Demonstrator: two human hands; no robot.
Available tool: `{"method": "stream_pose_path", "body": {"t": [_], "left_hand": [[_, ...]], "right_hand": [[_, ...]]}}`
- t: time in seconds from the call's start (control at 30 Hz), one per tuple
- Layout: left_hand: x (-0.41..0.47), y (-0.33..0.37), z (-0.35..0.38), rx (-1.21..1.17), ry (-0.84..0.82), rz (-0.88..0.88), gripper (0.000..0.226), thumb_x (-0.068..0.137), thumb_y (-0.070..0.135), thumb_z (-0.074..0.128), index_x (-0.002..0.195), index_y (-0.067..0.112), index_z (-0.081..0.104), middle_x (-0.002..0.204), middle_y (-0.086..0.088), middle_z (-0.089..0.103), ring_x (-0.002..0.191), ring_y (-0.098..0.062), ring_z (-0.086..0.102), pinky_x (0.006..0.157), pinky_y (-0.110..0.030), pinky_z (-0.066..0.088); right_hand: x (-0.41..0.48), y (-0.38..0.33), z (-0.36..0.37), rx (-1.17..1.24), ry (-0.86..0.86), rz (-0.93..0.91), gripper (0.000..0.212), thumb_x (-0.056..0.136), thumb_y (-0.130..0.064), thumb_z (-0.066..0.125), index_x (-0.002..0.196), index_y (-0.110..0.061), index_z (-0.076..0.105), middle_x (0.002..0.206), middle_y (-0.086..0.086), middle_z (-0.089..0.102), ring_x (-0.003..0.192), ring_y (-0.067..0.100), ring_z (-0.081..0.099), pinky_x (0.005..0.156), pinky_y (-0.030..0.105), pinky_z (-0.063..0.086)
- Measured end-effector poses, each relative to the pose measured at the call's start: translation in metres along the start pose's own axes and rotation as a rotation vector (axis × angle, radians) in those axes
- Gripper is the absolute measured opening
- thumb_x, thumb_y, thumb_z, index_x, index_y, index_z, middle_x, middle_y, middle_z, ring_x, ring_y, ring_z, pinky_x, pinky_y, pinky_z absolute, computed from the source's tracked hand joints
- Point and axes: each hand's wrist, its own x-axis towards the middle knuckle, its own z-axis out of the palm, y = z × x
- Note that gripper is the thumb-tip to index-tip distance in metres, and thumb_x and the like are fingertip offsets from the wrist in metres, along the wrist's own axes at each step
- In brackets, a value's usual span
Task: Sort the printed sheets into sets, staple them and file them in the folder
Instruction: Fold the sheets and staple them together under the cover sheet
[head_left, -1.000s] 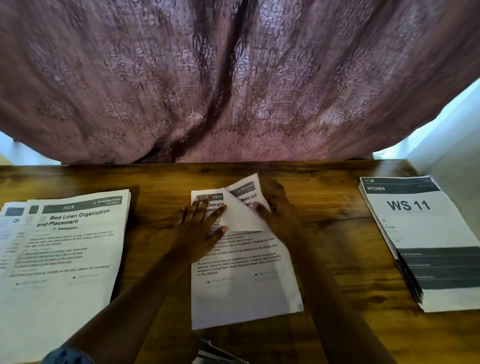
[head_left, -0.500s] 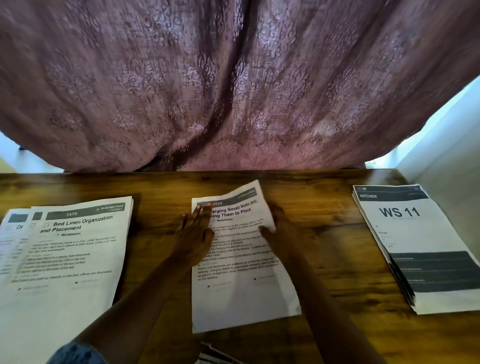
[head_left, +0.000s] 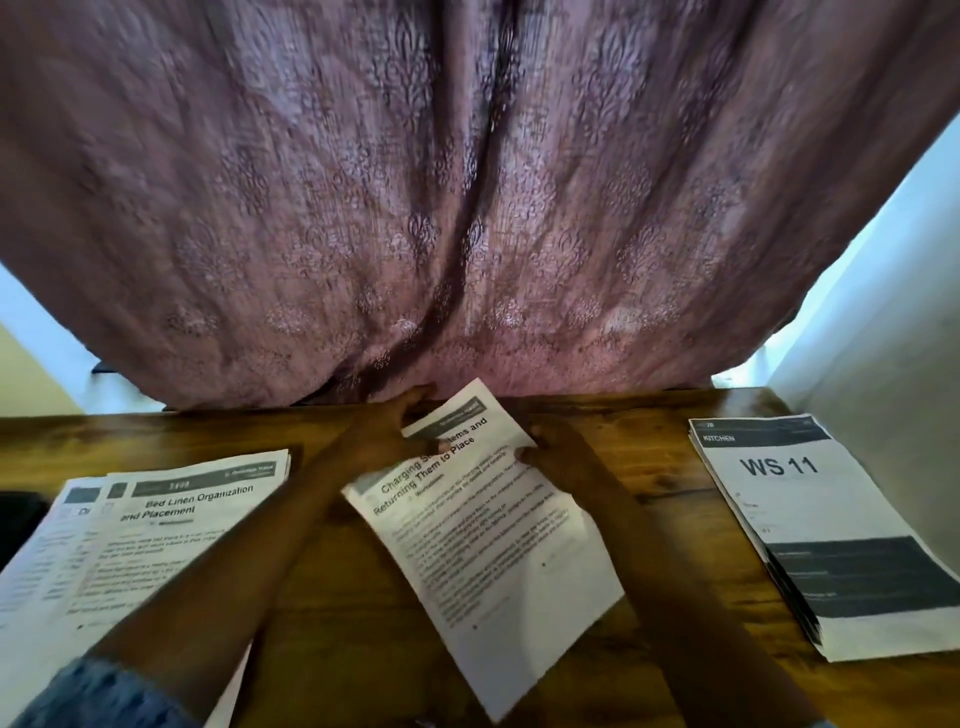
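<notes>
Forearms forward, left hand (head_left: 392, 431) and right hand (head_left: 553, 452) each in a pinch on the sheet (head_left: 498, 551).

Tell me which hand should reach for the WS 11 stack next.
Probably right. The right hand holds the Charging sheets by the edge facing the WS 11 stack; the left hand grips their top, farther away.

A curtain (head_left: 467, 208) hangs down to the far edge of the bench (head_left: 644, 431) and closes off the top of the frame. Bare wood shows in a strip at upper left above the Bed Linen stack (head_left: 156, 545), and in a lane between the tilted centre sheet (head_left: 493, 545) and the WS 11 stack (head_left: 810, 519). The left forearm (head_left: 234, 571) fills the gap left of the sheet, the right forearm (head_left: 675, 597) crosses the lane's lower end, and a wall (head_left: 883, 312) bounds the right.
</notes>
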Motion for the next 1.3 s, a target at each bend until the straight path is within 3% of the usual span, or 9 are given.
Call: {"method": "stream_pose_path", "body": {"t": [0.17, 0.33, 0.5, 0.7, 0.83, 0.93, 1.07, 1.2, 1.3], "left_hand": [[-0.011, 0.022, -0.024, -0.143, -0.160, -0.076, 0.023, 0.081, 0.011, 0.074, 0.103, 0.013, 0.065, 0.098, -0.011, 0.073, 0.080, -0.021, 0.072, 0.071, -0.035, 0.060], [-0.038, 0.000, -0.025, -0.468, 0.001, -0.135, 0.026, 0.074, 0.009, 0.078, 0.099, 0.007, 0.069, 0.094, -0.013, 0.074, 0.081, -0.029, 0.072, 0.070, -0.038, 0.060], [-0.065, -0.023, -0.015, -0.679, 0.161, -0.170, 0.030, 0.077, 0.008, 0.074, 0.106, 0.005, 0.068, 0.103, -0.019, 0.071, 0.087, -0.035, 0.071, 0.074, -0.046, 0.059], [-0.089, -0.014, 0.013, -0.702, 0.432, -0.141, 0.021, 0.084, 0.001, 0.067, 0.100, 0.014, 0.068, 0.097, -0.008, 0.074, 0.076, -0.022, 0.073, 0.061, -0.031, 0.060], [-0.116, -0.005, 0.033, -0.546, 0.581, -0.031, 0.031, 0.081, 0.024, 0.074, 0.110, 0.022, 0.063, 0.096, 0.014, 0.071, 0.082, -0.007, 0.072, 0.063, -0.029, 0.059], [-0.129, -0.025, 0.068, -0.320, 0.485, -0.121, 0.051, 0.077, 0.058, 0.068, 0.114, 0.024, 0.061, 0.104, 0.005, 0.070, 0.085, -0.012, 0.071, 0.066, -0.039, 0.060], [-0.133, -0.031, 0.111, -0.277, 0.537, -0.208, 0.040, 0.081, 0.047, 0.063, 0.099, 0.012, 0.060, 0.097, -0.010, 0.069, 0.077, -0.020, 0.070, 0.062, -0.034, 0.059], [-0.132, -0.032, 0.114, -0.311, 0.531, -0.207, 0.034, 0.083, 0.047, 0.062, 0.098, 0.019, 0.054, 0.098, -0.006, 0.066, 0.080, -0.022, 0.069, 0.064, -0.042, 0.060], [-0.130, -0.030, 0.102, -0.419, 0.583, -0.221, 0.013, 0.085, 0.032, 0.067, 0.089, 0.029, 0.055, 0.093, -0.003, 0.067, 0.080, -0.020, 0.070, 0.058, -0.033, 0.058]], "right_hand": [[-0.004, -0.036, -0.016, 0.035, -0.076, -0.080, 0.024, 0.089, -0.016, 0.063, 0.112, -0.012, 0.064, 0.108, 0.007, 0.068, 0.093, 0.024, 0.067, 0.084, 0.035, 0.055], [-0.026, -0.022, -0.060, 0.112, -0.195, 0.035, 0.026, 0.081, -0.019, 0.073, 0.106, -0.017, 0.066, 0.101, -0.003, 0.069, 0.095, 0.014, 0.065, 0.072, 0.018, 0.053], [-0.059, 0.038, -0.054, 0.709, -0.146, 0.161, 0.080, 0.050, -0.030, 0.092, 0.120, -0.010, 0.059, 0.113, 0.013, 0.068, 0.102, 0.029, 0.066, 0.072, 0.038, 0.057], [-0.074, 0.025, -0.005, 0.607, 0.171, 0.146, 0.048, 0.073, -0.029, 0.079, 0.116, -0.017, 0.061, 0.110, 0.007, 0.068, 0.100, 0.030, 0.062, 0.091, 0.051, 0.049], [-0.096, -0.004, 0.001, 0.471, 0.423, -0.099, 0.020, 0.088, -0.023, 0.064, 0.108, -0.021, 0.061, 0.095, -0.008, 0.066, 0.086, 0.012, 0.064, 0.067, 0.028, 0.053], [-0.111, 0.011, 0.026, 0.384, 0.395, -0.170, 0.020, 0.090, -0.023, 0.062, 0.109, -0.019, 0.058, 0.091, -0.014, 0.062, 0.082, 0.001, 0.061, 0.059, 0.011, 0.050], [-0.110, 0.045, 0.063, 0.334, 0.328, -0.005, 0.013, 0.084, -0.035, 0.068, 0.092, -0.027, 0.061, 0.089, -0.007, 0.063, 0.087, 0.013, 0.063, 0.085, 0.036, 0.054], [-0.104, 0.043, 0.068, 0.361, 0.491, -0.041, 0.027, 0.089, -0.004, 0.060, 0.115, -0.011, 0.055, 0.089, -0.018, 0.053, 0.082, -0.012, 0.057, 0.069, 0.000, 0.044], [-0.102, 0.037, 0.059, 0.458, 0.412, -0.044, 0.023, 0.090, -0.010, 0.061, 0.108, -0.022, 0.056, 0.099, -0.013, 0.060, 0.105, 0.015, 0.061, 0.074, 0.011, 0.049]]}}
